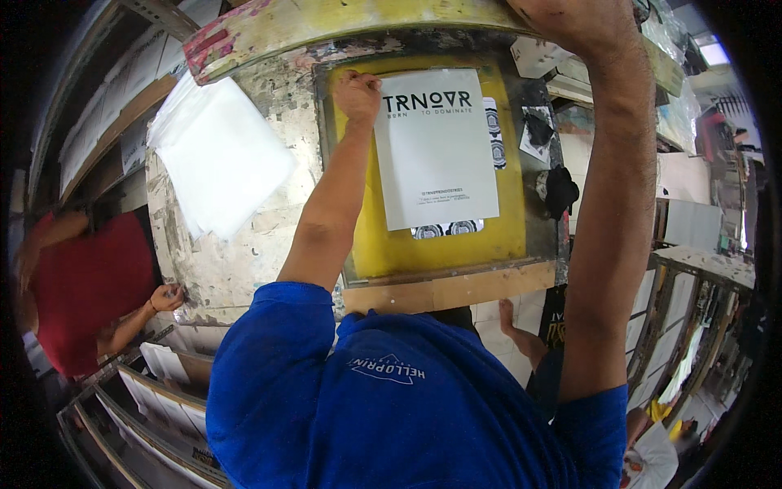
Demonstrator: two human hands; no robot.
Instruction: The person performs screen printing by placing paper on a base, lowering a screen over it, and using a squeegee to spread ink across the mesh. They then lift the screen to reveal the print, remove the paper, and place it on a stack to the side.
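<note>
My left hand (358, 94) pinches the top left corner of a white printed sheet (440, 163) with black lettering. The sheet lies on a yellow panel (375, 253) set in a dark frame. Black-and-white patterned pieces (494, 134) show from under its right and lower edges. My right hand (566, 20) is raised at the top edge of the view, in front of the right part of a yellow-stained wooden bar (358, 37). Its fingers are cut off by the picture's edge, so whether it grips the bar does not show.
Left of the panel, a loose stack of white sheets (224, 159) lies on the stained table (220, 277). A black cloth wad (558, 191) sits on the right border. A person in red (94, 285) stands at left; another's bare leg (521, 334) shows behind me. Racks (692, 326) stand right.
</note>
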